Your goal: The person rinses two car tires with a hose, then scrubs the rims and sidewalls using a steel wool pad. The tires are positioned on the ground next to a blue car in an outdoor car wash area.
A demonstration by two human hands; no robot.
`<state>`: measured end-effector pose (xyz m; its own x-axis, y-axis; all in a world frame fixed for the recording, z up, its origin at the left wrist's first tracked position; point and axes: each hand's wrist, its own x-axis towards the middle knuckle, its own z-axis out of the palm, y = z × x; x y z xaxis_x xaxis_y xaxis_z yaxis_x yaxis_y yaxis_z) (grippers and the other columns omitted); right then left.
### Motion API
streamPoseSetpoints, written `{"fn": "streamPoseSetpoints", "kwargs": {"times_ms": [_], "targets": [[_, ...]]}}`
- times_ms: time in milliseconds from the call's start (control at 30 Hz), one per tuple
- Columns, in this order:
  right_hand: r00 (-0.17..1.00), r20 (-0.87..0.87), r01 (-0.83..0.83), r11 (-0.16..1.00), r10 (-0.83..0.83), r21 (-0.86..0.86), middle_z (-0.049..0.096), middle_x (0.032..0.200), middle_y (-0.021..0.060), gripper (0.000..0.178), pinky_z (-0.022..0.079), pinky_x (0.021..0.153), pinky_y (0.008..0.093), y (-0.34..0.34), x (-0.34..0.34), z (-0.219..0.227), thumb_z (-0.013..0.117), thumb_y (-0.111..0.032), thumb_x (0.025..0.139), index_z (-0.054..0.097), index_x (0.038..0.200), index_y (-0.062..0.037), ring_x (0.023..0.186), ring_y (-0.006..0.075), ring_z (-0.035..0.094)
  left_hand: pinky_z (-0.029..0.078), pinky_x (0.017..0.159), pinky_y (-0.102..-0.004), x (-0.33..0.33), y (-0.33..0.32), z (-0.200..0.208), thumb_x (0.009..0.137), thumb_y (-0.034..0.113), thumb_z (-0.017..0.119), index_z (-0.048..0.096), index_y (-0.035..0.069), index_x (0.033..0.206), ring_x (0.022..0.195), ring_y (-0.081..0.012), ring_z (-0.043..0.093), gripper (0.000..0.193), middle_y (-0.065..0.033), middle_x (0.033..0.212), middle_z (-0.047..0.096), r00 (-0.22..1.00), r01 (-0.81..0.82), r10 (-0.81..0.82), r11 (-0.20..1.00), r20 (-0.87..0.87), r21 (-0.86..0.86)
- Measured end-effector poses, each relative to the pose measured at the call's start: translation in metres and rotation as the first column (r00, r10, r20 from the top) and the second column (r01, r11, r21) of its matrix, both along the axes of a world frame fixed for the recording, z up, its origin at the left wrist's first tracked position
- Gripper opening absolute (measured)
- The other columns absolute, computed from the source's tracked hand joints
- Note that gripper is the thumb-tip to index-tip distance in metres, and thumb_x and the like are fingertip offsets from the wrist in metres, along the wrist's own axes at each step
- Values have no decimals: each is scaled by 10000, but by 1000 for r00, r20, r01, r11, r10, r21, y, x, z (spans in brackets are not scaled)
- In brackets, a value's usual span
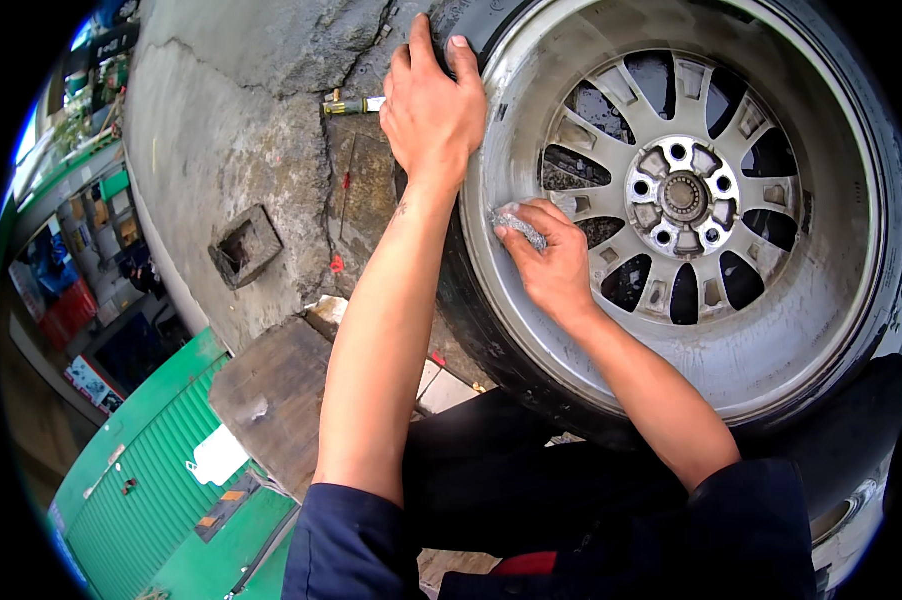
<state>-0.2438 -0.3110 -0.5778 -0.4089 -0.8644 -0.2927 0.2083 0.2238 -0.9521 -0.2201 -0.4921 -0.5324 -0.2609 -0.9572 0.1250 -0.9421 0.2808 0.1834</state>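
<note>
A car wheel (686, 380), a silver alloy rim with a black tyre (476, 325), fills the right side with its inner barrel facing me. My right hand (556, 265) is closed round a grey wire scouring pad (524, 230), pressed against the left wall of the barrel. Whitish smears show on the metal around the pad. My left hand (436, 120) lies on the upper left edge of the tyre, its fingers stretched out and holding nothing. Inside the rim, spokes run out from a hub (683, 197) ringed by several bolt holes.
Left of the wheel, a yellow-and-dark tool (354, 106) and a thin rod with red parts (346, 185) lie on cracked concrete (201, 110). A square hollow block (246, 247) sits further left. A wooden board (276, 400) and a green ribbed metal panel (166, 440) stand lower left.
</note>
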Motion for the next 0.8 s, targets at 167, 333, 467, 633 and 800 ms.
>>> {"fn": "streamPoseSetpoints", "kwargs": {"times_ms": [167, 333, 467, 633, 800], "targets": [[978, -89, 181, 979, -189, -92, 713, 1010, 196, 241, 519, 863, 367, -52, -22, -8, 727, -103, 814, 719, 1005, 44, 944, 355, 689, 436, 1029, -499, -17, 3, 7, 1007, 440, 420, 459, 127, 1465, 1247, -399, 544, 557, -192, 1378, 563, 1000, -25, 25, 999, 13, 23], [981, -50, 184, 978, -189, -96, 721, 1028, 200, 224, 523, 891, 363, -52, -18, -10, 686, -61, 848, 710, 1025, 74, 994, 301, 708, 436, 1032, -479, -41, 4, 19, 1022, 364, 415, 460, 72, 1449, 1243, -400, 541, 520, -214, 1385, 548, 996, -41, 40, 999, 78, 3], [969, 82, 231, 973, -231, 15, 737, 929, 189, 196, 530, 805, 323, -89, -49, 5, 687, -32, 837, 712, 1011, 54, 883, 249, 725, 436, 1038, -477, -37, 4, 24, 1024, 381, 405, 444, 83, 1464, 1254, -393, 535, 532, -206, 1398, 539, 993, -84, 79, 995, 87, 53], [982, 119, 151, 987, -144, -61, 731, 860, 170, 85, 523, 830, 363, -57, -19, -7, 686, -9, 821, 669, 899, 21, 876, 278, 719, 442, 1019, -482, -34, 6, 14, 1024, 374, 404, 449, 80, 1460, 1223, -406, 551, 528, -212, 1362, 559, 995, -21, 22, 1000, 94, -21], [972, 1, 235, 969, -236, -78, 718, 856, 192, 81, 524, 829, 373, -79, -32, -10, 686, -9, 808, 671, 884, 15, 882, 337, 711, 441, 1021, -479, -39, 4, 22, 1023, 379, 402, 448, 79, 1462, 1243, -394, 539, 533, -211, 1368, 555, 995, -71, 67, 996, 69, 55]]}}
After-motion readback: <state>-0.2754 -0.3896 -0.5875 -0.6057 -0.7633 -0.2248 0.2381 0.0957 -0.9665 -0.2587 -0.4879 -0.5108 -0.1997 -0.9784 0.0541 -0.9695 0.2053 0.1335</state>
